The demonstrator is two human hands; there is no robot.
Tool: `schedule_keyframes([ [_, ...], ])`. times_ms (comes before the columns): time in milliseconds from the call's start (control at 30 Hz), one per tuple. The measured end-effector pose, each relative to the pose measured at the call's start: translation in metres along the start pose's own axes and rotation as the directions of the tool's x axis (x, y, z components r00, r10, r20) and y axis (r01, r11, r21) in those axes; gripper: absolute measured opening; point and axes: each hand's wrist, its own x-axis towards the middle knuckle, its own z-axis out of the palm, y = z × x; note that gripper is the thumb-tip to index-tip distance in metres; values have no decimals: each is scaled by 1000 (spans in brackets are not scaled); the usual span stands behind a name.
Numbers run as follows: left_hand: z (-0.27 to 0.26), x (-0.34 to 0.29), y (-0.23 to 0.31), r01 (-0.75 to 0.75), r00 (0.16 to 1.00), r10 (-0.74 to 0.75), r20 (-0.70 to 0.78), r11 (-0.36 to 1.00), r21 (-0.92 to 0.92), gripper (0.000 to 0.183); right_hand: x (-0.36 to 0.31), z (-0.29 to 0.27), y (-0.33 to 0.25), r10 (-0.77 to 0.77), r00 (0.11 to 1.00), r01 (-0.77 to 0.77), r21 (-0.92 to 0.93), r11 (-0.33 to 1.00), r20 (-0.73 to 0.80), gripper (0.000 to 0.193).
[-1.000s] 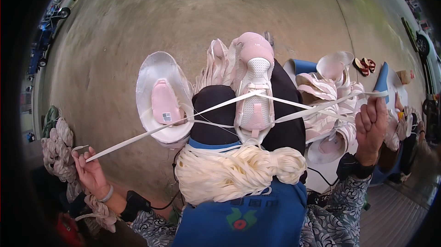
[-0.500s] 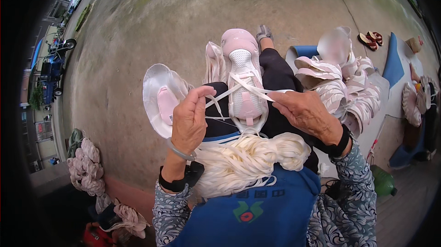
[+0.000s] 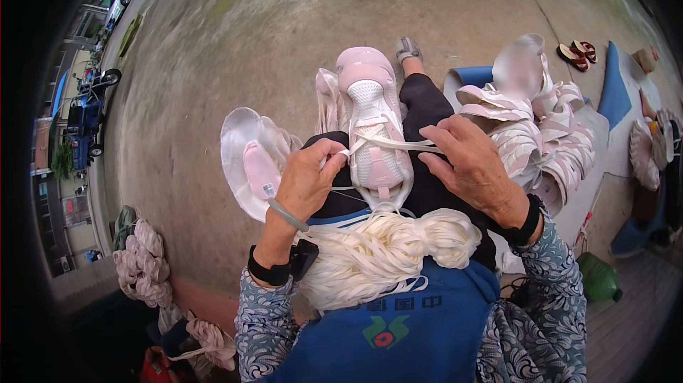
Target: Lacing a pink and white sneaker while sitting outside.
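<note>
A pink and white shoe upper (image 3: pixel 368 98) lies over my lap, toe away from me. White shoelace (image 3: pixel 388 142) crosses over its tongue and runs out to both sides. On the left, my left hand (image 3: pixel 306 178) pinches one end of the lace between thumb and fingers. To the right of the upper, my right hand (image 3: pixel 475 166) has the other end at its bent fingers and thumb, the lace drawn nearly straight; the exact grip is partly hidden. A thick bundle of white laces (image 3: pixel 370 255) rests on the blue apron (image 3: pixel 398 319) below.
More pink and white uppers (image 3: pixel 541 127) are heaped at the right, with another upper (image 3: pixel 245 162) by my left hand. Several pinkish uppers (image 3: pixel 141 265) hang in a bunch at lower left. Sandals (image 3: pixel 576 55) and a green bottle (image 3: pixel 597 277) sit on the right.
My left hand has moved in toward the upper, while my right hand has risen slightly with its fingers lifted. The crossed lace now lies closer against the tongue.
</note>
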Motion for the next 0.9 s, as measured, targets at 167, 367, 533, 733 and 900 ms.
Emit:
schedule_keyframes([
  [167, -15, 1, -14, 43, 972, -30, -231, 998, 51, 12, 31, 37, -10, -96, 995, 95, 35, 995, 7, 30],
  [367, -18, -17, -12, -177, 884, 207, -419, 978, 109, 14, 38, 47, -2, -181, 983, 183, -79, 980, 39, 15],
  [533, -1, -29, -7, 176, 984, -167, 58, 940, -293, 20, 36, 29, -2, 232, 968, -249, 470, 847, 97, 9],
  [733, 5, -25, -18, 61, 998, -59, 16, 981, -183, 22, 23, 19, -4, 198, 949, -265, 284, 921, 244, 16],
  [900, 5, -20, -12, 77, 996, -82, -43, 992, -105, 22, 20, 23, 6, 81, 931, -170, 227, 959, 355, 15],
])
